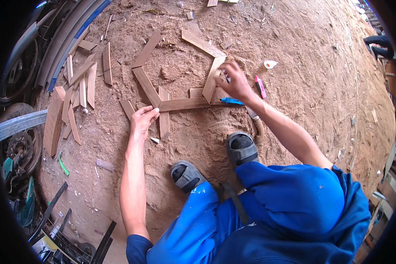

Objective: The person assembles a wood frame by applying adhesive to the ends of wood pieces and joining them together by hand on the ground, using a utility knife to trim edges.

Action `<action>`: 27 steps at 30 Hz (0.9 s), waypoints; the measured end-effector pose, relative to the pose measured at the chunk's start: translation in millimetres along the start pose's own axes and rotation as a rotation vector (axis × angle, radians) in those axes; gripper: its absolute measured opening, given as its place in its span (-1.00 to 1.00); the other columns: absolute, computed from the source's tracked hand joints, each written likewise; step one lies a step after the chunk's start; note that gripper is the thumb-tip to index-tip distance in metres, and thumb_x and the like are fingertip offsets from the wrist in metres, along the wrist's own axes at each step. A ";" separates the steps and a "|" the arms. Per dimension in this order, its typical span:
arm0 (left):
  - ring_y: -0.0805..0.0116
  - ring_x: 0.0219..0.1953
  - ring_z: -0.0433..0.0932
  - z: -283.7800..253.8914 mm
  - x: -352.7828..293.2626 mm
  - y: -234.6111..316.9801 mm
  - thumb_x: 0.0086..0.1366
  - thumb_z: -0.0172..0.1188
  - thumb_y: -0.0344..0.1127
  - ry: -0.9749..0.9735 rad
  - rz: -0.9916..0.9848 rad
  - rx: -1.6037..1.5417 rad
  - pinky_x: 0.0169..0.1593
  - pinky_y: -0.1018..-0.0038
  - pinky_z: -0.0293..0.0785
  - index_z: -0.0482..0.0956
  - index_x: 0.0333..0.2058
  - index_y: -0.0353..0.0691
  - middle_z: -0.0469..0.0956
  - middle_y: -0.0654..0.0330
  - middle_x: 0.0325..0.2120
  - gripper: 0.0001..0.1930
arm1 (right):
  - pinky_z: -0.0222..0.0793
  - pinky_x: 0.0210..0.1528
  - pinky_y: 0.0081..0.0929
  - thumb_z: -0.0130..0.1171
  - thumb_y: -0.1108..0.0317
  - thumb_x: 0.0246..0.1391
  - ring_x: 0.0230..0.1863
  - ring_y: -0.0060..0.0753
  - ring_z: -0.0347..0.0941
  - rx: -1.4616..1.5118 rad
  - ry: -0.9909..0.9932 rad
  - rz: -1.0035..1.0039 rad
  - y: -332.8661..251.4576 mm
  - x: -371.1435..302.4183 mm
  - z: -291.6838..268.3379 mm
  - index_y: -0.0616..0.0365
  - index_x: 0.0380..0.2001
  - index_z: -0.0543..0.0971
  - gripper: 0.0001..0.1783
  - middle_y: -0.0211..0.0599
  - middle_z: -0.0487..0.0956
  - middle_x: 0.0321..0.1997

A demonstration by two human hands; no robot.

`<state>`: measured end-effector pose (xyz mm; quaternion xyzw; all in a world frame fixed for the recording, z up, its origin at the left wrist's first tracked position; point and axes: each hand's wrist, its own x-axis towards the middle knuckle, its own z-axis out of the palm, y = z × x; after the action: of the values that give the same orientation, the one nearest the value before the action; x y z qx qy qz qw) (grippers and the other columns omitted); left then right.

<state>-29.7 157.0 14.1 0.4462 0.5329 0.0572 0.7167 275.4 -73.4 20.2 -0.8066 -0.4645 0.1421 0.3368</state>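
Note:
Several wooden strips form an open, many-sided outline on the sandy ground. My left hand (145, 118) pinches the left end of the bottom strip (185, 104), where it meets the lower left strip (146, 86). An upper left strip (148, 48) continues from that one. My right hand (235, 81), smeared by motion, is at the lower right strip (212, 81), below its joint with the upper right strip (201, 42). Something pale shows among its fingers; I cannot make it out. Short wood pieces (164, 121) lie under the bottom strip. A blue marker (231, 100) touches its right end.
A pink marker (260, 86) and a white teardrop-shaped piece (270, 64) lie right of my hand. A tool with a wooden handle (258, 128) is below my right forearm. Loose wood offcuts (91, 86) are heaped left, beside wheels and metal parts (22, 149). My sandalled feet (242, 148) are close by.

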 end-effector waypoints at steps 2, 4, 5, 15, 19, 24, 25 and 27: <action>0.32 -0.21 0.72 -2.9 -1.0 -1.1 0.27 0.38 -0.53 0.005 0.003 -0.002 -0.05 0.54 0.71 0.56 -0.06 -0.42 0.69 0.06 -0.22 -0.71 | 0.58 0.07 -0.24 0.34 0.03 0.21 0.09 -0.11 0.52 -0.068 0.101 0.178 8.8 27.9 -4.3 0.32 0.08 0.55 -0.41 0.12 0.48 0.15; 0.32 -0.21 0.72 4.7 2.6 -1.4 0.27 0.39 -0.53 -0.017 0.007 -0.008 -0.05 0.53 0.71 0.57 -0.06 -0.41 0.69 0.06 -0.22 -0.71 | 0.49 0.15 -0.23 0.36 0.04 0.18 0.11 -0.09 0.48 -0.105 0.110 0.310 26.0 49.3 -11.4 0.33 0.15 0.54 -0.36 0.05 0.51 0.09; 0.32 -0.21 0.72 1.5 2.4 -2.6 0.27 0.39 -0.53 -0.011 0.012 -0.007 -0.05 0.53 0.71 0.57 -0.06 -0.41 0.69 0.06 -0.22 -0.71 | 0.47 0.16 -0.24 0.37 0.05 0.16 0.08 -0.09 0.49 -0.143 0.116 0.294 25.8 55.6 -10.2 0.31 0.15 0.56 -0.36 0.03 0.51 0.07; 0.33 -0.23 0.72 1.2 -2.2 0.5 0.24 0.42 -0.54 -0.003 0.011 -0.022 -0.09 0.54 0.70 0.57 -0.05 -0.45 0.70 0.04 -0.24 -0.67 | 0.53 0.08 -0.37 0.46 0.14 0.07 -0.11 -0.31 0.57 -0.053 0.113 0.277 29.4 68.1 -0.1 0.21 -0.04 0.71 -0.54 -0.13 0.58 -0.05; 0.32 -0.23 0.72 -1.4 -2.6 -0.3 0.24 0.42 -0.54 -0.006 0.013 -0.033 -0.09 0.53 0.70 0.57 -0.04 -0.45 0.70 0.03 -0.24 -0.67 | 0.55 0.05 -0.41 0.46 0.16 0.08 -0.13 -0.36 0.59 -0.038 0.100 0.244 26.6 70.8 -0.2 0.21 -0.05 0.71 -0.56 -0.14 0.58 -0.04; 0.31 -0.22 0.72 2.8 -2.5 0.1 0.24 0.42 -0.54 -0.012 0.014 -0.039 -0.08 0.53 0.71 0.55 -0.03 -0.46 0.69 0.03 -0.24 -0.66 | 0.58 0.04 -0.43 0.46 0.17 0.08 -0.14 -0.36 0.60 -0.040 0.082 0.231 32.9 69.3 -3.2 0.20 0.02 0.67 -0.52 -0.14 0.55 0.03; 0.31 -0.22 0.72 3.7 -2.1 0.0 0.24 0.41 -0.54 -0.013 0.014 -0.040 -0.07 0.53 0.71 0.55 -0.03 -0.46 0.69 0.03 -0.24 -0.65 | 0.58 0.04 -0.42 0.46 0.17 0.08 -0.13 -0.36 0.60 -0.048 0.075 0.215 34.5 67.3 -5.1 0.19 0.05 0.65 -0.49 -0.13 0.53 0.05; 0.31 -0.22 0.72 2.0 -3.1 -1.3 0.25 0.41 -0.54 -0.008 0.019 -0.042 -0.07 0.53 0.71 0.54 -0.03 -0.46 0.69 0.03 -0.23 -0.65 | 0.60 0.06 -0.40 0.47 0.17 0.08 -0.11 -0.33 0.62 -0.019 0.049 0.216 28.3 64.3 -4.5 0.19 0.12 0.60 -0.42 -0.11 0.49 0.12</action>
<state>-29.9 153.4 15.5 0.4363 0.5245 0.0736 0.7274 330.3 -30.6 9.7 -0.8583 -0.3677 0.1535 0.3233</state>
